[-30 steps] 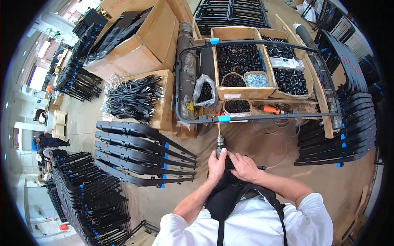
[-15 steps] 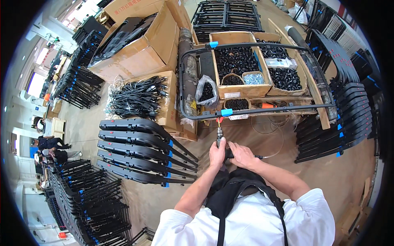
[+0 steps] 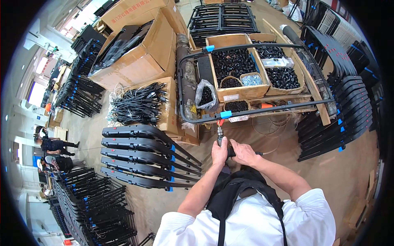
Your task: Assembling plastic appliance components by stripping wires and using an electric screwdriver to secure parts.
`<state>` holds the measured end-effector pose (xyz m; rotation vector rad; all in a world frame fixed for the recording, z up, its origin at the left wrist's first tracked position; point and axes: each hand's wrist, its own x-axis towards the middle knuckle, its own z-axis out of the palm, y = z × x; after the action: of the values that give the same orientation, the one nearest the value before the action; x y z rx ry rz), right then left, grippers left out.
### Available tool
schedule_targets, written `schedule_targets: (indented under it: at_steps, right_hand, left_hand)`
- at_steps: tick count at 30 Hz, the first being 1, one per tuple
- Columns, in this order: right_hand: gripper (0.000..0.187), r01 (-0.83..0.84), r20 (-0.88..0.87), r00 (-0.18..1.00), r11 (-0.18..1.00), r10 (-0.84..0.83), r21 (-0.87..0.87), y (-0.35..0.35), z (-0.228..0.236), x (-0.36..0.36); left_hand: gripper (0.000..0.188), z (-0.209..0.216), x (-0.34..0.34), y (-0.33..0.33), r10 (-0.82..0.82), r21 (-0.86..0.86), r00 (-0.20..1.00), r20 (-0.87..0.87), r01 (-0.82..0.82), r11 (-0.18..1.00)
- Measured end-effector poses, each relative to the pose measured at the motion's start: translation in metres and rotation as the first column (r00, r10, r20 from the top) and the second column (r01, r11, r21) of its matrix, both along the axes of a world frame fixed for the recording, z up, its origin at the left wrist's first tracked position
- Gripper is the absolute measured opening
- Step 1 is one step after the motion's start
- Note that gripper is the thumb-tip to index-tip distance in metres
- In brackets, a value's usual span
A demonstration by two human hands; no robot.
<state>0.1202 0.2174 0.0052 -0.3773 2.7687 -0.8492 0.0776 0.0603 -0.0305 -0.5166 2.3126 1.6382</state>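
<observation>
Holding one power driver [image 3: 220, 131] near one black frame [image 3: 287, 107] are two hands [image 3: 219, 152] [image 3: 243, 153].

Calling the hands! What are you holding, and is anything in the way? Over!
Left hand and right hand on power tool. Its tip near black frame, contact unclear. Blue tape on frame close by. Over.

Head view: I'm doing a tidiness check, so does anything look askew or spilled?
The long tan wooden plank looks askew: it slants, its near end jutting past the near bar of the rounded black frame. Nothing looks spilled.
</observation>
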Motion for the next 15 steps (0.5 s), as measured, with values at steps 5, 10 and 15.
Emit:
schedule_targets:
  at_steps: [5,10,15]
  right_hand:
    - [0.097,0.011,0.023,1.000,0.998,-0.012,0.057,0.003,0.008,-0.005]
    - [0.088,0.035,0.029,0.999,0.998,-0.036,0.054,0.004,0.009,-0.007]
    - [0.056,-0.022,-0.120,0.993,1.000,0.022,0.002,-0.004,-0.008,-0.006]
  left_hand:
    - [0.051,0.011,-0.004,0.007,-0.012,-0.024,1.000,0.023,0.012,1.000]
    - [0.052,0.009,-0.008,0.009,-0.020,-0.030,0.999,0.027,0.021,0.999]
    - [0.053,-0.007,-0.013,0.004,-0.020,0.041,1.000,0.017,0.019,0.999]
